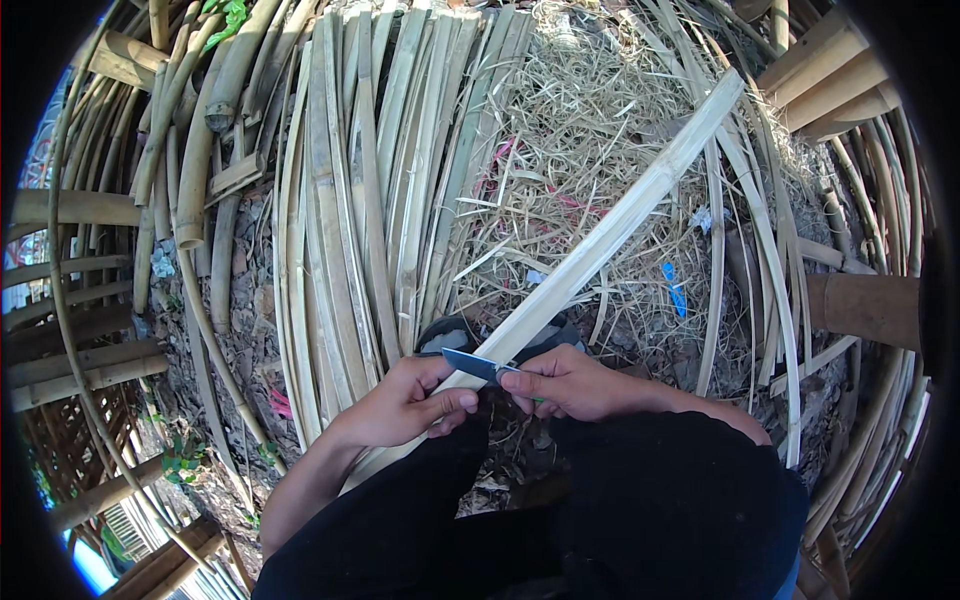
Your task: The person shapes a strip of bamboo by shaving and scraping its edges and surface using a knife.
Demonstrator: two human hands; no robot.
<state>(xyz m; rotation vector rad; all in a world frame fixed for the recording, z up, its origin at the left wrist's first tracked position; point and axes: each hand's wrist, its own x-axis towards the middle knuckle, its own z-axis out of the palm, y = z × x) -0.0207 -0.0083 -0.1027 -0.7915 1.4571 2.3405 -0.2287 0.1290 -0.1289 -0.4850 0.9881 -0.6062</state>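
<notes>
A long, pale bamboo slat [618, 232] runs diagonally from below my left hand, over my lap, up to the far right. My left hand [412, 400] is closed around its near part, with the thumb along the near side. My right hand [567, 384] grips a knife [468, 364]; its flat dark blade lies across the slat and points left, close to my left fingers. A bit of green shows under the right fingers, perhaps the handle, which is mostly hidden. Whether the edge is cutting into the bamboo I cannot tell.
Many split bamboo slats [345, 200] lie side by side ahead on the left. A heap of thin shavings [570, 130] covers the ground ahead, with a blue scrap [675, 290] on it. Bamboo poles [205, 150] stand at left; a thick pole [870, 308] juts in at right.
</notes>
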